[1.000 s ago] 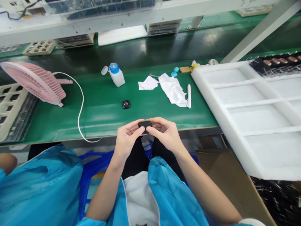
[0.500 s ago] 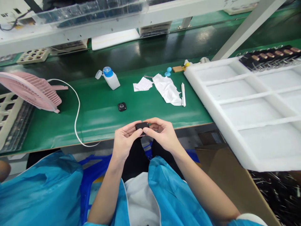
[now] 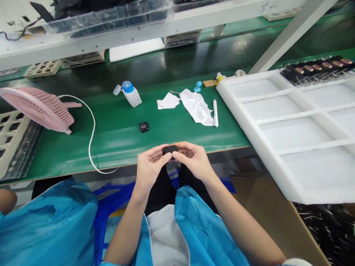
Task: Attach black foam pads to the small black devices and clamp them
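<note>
Between my two hands is a small black watch case [image 3: 170, 149], held just off the front edge of the green bench [image 3: 119, 142]. My left hand [image 3: 151, 162] grips its left side with thumb and fingers closed. On the other side my right hand [image 3: 193, 157] pinches it, thumb in front and fingers behind. The face toward me looks plain and dark. A second black watch case [image 3: 144, 126] lies on the bench beyond my left hand, with a round light mark on its upper face.
A white-and-blue bottle [image 3: 132, 95] with its cap flipped up, paper slips [image 3: 168, 101], a white cloth [image 3: 196, 107] and a white pen-like stick [image 3: 215, 113] lie farther back. A pink fan [image 3: 41, 109] with a white cable stands left. A white foam tray [image 3: 266, 147] fills the right. A co-worker's blue sleeve [image 3: 50, 225] is at left.
Both hands have shifted very slightly right with the watch case, still gripping it. The other things on the bench stay where they were.
</note>
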The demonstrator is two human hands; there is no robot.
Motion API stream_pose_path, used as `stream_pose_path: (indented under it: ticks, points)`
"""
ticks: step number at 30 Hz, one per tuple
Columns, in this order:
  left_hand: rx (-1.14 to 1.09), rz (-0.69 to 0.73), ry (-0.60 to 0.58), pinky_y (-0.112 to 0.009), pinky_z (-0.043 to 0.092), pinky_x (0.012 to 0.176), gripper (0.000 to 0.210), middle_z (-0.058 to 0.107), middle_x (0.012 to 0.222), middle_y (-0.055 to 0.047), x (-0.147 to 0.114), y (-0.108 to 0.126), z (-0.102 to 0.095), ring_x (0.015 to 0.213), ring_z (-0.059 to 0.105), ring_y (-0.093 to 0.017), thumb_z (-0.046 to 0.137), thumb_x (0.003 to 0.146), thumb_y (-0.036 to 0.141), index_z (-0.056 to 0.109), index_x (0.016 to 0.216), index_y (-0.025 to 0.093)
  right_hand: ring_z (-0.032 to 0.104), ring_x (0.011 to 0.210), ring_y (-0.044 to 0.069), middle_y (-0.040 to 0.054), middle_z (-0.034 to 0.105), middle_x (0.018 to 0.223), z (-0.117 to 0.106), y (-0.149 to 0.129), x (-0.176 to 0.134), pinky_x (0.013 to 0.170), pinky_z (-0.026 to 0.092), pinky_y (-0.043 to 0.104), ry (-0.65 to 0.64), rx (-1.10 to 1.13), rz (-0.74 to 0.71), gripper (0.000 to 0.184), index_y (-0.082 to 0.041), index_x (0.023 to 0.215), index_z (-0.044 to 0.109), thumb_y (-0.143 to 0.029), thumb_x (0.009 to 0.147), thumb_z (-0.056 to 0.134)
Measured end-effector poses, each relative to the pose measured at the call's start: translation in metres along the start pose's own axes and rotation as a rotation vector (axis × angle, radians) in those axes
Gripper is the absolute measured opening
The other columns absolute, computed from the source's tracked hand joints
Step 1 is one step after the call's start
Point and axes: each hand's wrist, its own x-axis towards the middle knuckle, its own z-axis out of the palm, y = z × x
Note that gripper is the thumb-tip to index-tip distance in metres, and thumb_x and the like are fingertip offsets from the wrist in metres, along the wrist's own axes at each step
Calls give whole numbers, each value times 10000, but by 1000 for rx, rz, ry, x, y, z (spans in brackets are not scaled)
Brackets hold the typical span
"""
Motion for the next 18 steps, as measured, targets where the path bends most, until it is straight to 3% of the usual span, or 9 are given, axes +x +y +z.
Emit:
stream_pose_path:
  ticks: [6,12,15,18]
  points:
    - [87,-6,-61,-306,660,830,381,822,989,-97,1,2,-6,890,798,-241,929,687,312,833,1028,171,709,767,197,46,767,861,-5,-3,1,733,567,327,-46,-29,37,401,-203,1094,783,-460,802,880]
    - [459,-129,-382,-261,611,719,413,816,916,-78,16,33,-18,786,774,-203,843,778,301,757,1158,164,601,624,152,8,694,723,-14,-20,1,597,473,287,-165,-332,82,304,-182,996,801,-411,801,845]
    - [552,-144,-508,-244,574,688,464,799,857,-51,26,50,-18,755,748,-184,810,812,289,679,1242,176,667,726,184,43,752,841,-8,-17,-4,667,528,304,-76,-316,37,272,-183,965,805,-392,794,841]
    - [530,-92,-471,-257,580,766,553,801,907,-53,29,53,-14,816,750,-186,835,796,289,642,1304,186,715,824,211,57,777,918,4,-5,-9,769,578,328,91,-120,-40,281,-193,960,795,-393,777,867]
